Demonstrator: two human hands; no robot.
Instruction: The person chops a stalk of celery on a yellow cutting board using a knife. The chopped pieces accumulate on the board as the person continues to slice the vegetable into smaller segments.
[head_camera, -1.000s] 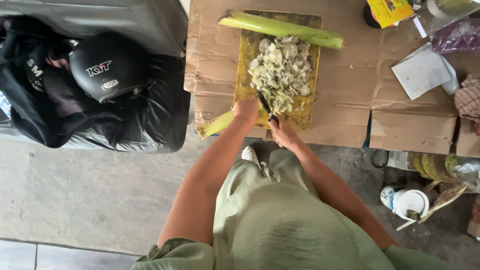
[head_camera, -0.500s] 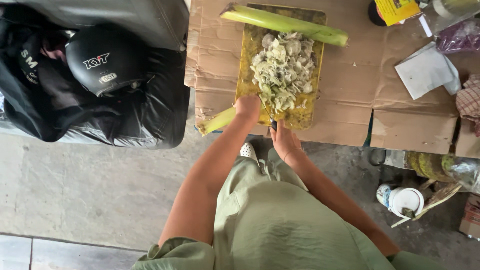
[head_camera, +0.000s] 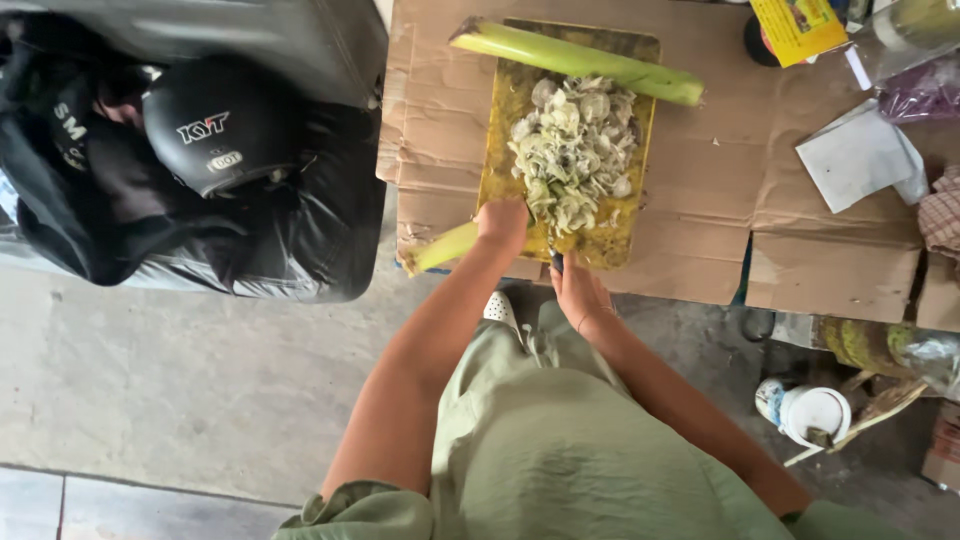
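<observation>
Stalk (head_camera: 440, 249), stiff & prob. slick, is pinned under curled left hand (head_camera: 503, 222) fingers, best gripped just behind them; right hand (head_camera: 580, 295) wrapped on knife (head_camera: 557, 263) handle.

Both arms reach forward, left hand (head_camera: 502, 222) curled closed, right hand (head_camera: 578, 290) fingers closed.

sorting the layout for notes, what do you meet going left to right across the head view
black helmet → left hand on a pale green stalk → pile of sliced stalk on the yellow board → white folded paper → checked cloth
</observation>
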